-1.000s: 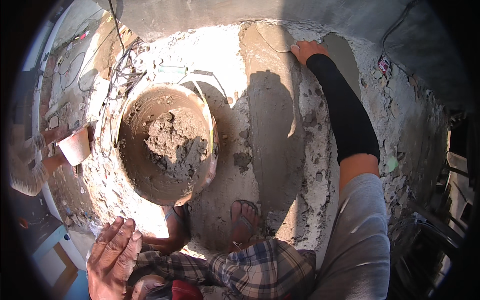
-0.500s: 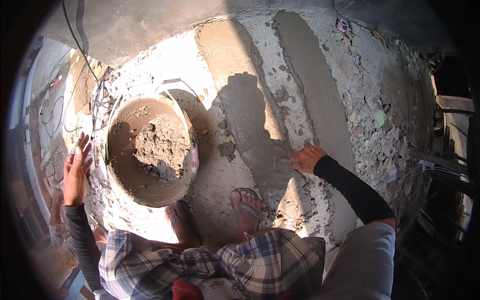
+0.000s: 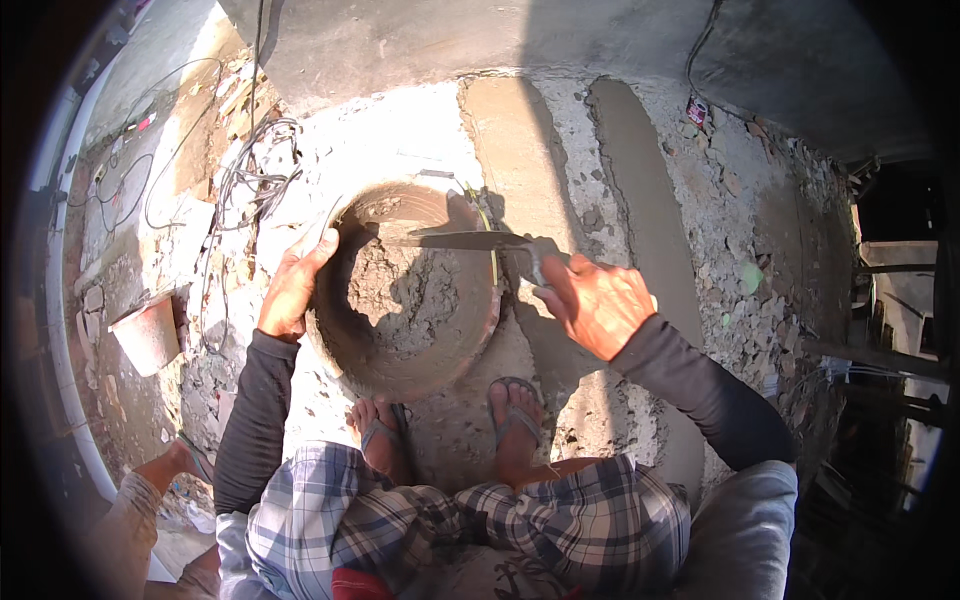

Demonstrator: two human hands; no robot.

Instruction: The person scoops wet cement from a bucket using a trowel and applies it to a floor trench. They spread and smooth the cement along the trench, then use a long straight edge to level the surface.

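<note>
A round bucket (image 3: 395, 388) stands in front of my feet, with grey-brown wet mortar (image 3: 415, 310) heaped inside it. My left hand (image 3: 290, 288) grips the bucket's left rim, its thumb over the edge and its fingers partly hidden outside. Over the bucket's right rim, my right hand (image 3: 605, 305) is closed around the handle of a trowel (image 3: 460, 240). The blade points left above the mortar; whether it touches the rim I cannot tell. To the right of the bucket lies a smoothed strip of mortar (image 3: 510, 130), partly in shadow.
A second mortar strip (image 3: 650, 180) runs farther right, beside scattered rubble (image 3: 735, 300). Tangled cables (image 3: 260, 165) lie beyond the bucket to the left. A small pale bucket (image 3: 147, 335) stands at left, near another person's leg (image 3: 165, 465). A concrete wall (image 3: 400, 40) borders the far side.
My left hand has gone from open beside the bucket to gripping its rim. My right hand has moved from the near mortar strip up to the bucket, and the trowel now shows.
</note>
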